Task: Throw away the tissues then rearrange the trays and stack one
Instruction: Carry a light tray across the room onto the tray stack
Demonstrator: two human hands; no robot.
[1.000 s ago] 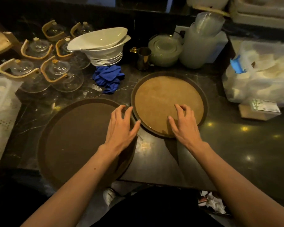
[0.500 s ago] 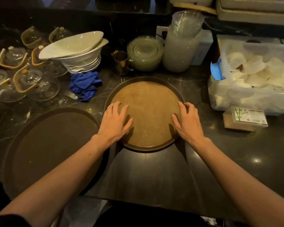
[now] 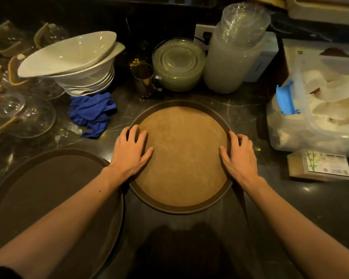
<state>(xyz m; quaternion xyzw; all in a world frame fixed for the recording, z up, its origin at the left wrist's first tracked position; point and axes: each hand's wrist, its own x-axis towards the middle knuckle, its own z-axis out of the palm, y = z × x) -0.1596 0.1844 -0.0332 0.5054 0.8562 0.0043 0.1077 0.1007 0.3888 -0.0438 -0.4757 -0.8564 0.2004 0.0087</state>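
Observation:
A round tan tray (image 3: 181,209) with a dark rim lies flat on the black marble counter, straight ahead of me. My left hand (image 3: 131,152) rests over its left rim with fingers spread and the thumb on the tan surface. My right hand (image 3: 240,158) curls over the right rim, thumb on top. Both hands hold the tray between them. A larger dark brown tray (image 3: 48,198) lies at the lower left, partly under my left forearm and apart from the tan tray. No tissues show on either tray.
Behind the tan tray stand a metal cup (image 3: 143,80), stacked glass plates (image 3: 178,64) and stacked plastic containers (image 3: 236,55). White bowls (image 3: 73,59), a blue cloth (image 3: 92,112) and glass lids (image 3: 18,113) sit left. A clear bin (image 3: 320,101) and small box (image 3: 320,165) sit right.
My left hand left the dark tray and moved onto the tan tray's left rim. My right hand slid from the near edge to the right rim. The view shifted right.

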